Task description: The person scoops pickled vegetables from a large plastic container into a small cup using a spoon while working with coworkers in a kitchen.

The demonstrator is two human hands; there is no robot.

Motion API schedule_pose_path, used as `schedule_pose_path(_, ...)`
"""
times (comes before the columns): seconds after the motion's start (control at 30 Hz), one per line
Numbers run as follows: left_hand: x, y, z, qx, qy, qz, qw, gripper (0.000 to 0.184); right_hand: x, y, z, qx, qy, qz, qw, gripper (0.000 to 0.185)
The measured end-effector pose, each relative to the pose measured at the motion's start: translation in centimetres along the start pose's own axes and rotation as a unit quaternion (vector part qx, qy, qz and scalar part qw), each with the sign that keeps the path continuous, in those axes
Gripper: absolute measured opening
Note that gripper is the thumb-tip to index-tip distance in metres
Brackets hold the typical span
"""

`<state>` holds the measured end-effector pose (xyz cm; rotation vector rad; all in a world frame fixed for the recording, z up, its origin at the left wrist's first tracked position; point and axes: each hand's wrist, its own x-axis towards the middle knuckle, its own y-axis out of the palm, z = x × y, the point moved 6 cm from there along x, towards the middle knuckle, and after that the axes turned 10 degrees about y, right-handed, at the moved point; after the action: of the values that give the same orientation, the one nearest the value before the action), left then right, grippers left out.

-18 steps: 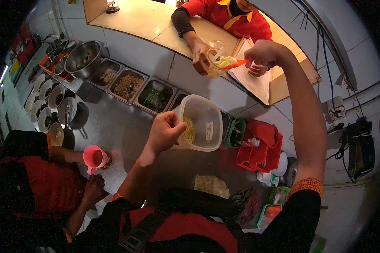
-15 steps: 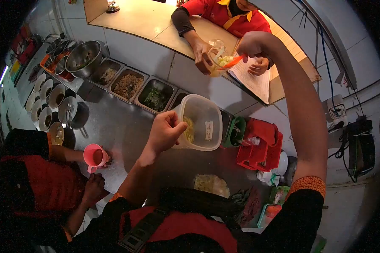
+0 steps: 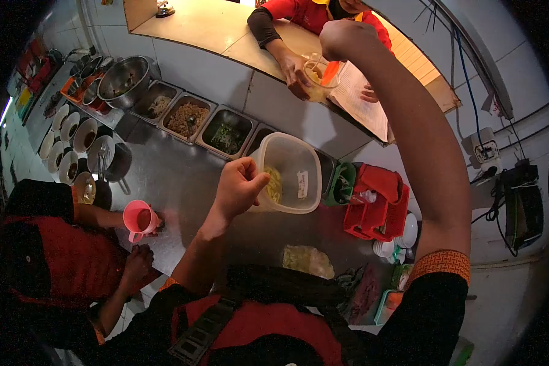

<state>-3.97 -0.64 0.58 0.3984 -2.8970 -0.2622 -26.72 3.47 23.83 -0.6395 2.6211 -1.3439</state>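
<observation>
My left hand (image 3: 241,188) is closed on the rim of a clear plastic tub (image 3: 304,152), which is tilted and has pale yellow pieces (image 3: 274,185) low inside. My right hand (image 3: 346,40) is raised over the counter, its fingers wrapped round the handle of an orange spoon (image 3: 331,73). The spoon points down into a clear cup (image 3: 316,91); its tip is hidden inside. Another person's hand (image 3: 295,75) steadies that cup on the far side.
Metal trays of food (image 3: 187,118) line the wall, with a steel bowl (image 3: 124,83) and several small bowls (image 3: 85,135) at left. A co-worker holds a pink cup (image 3: 141,219). Right of the tub are a green basket (image 3: 340,183) and red basket (image 3: 377,213).
My right hand has moved up and left, turning the orange spoon from nearly level to steeply downward in the cup. The left hand and tub have hardly moved.
</observation>
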Motion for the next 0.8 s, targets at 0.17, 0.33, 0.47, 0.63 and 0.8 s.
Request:
schedule_pose_path(0.17, -0.2, 0.0, -0.3, -0.006, 0.002, -0.019, 1.0, 0.025, -7.4, -2.6, -5.2, 0.115, 0.053, -0.102, 0.987, 0.025)
schedule_pose_path(0.33, -1.2, -0.2, -1.5, 0.033, 0.045, 0.024, 0.998, 0.025, -22.5, 1.5, -7.1, 0.399, 0.013, 0.057, 0.915, 0.031)
schedule_pose_path(0.47, -3.2, 1.7, -3.7, 0.051, 0.071, 0.074, 0.993, 0.024, -30.2, 11.0, -4.4, 0.477, -0.038, 0.144, 0.866, 0.028)
schedule_pose_path(0.63, -7.1, 5.6, -5.7, 0.039, 0.076, 0.084, 0.993, 0.023, -38.5, 14.4, -6.5, 0.582, 0.095, 0.033, 0.807, 0.024)
schedule_pose_path(0.8, -12.0, 10.6, -6.7, 0.007, 0.098, 0.104, 0.99, 0.024, -47.2, 14.1, -9.4, 0.581, 0.16, 0.007, 0.798, 0.023)
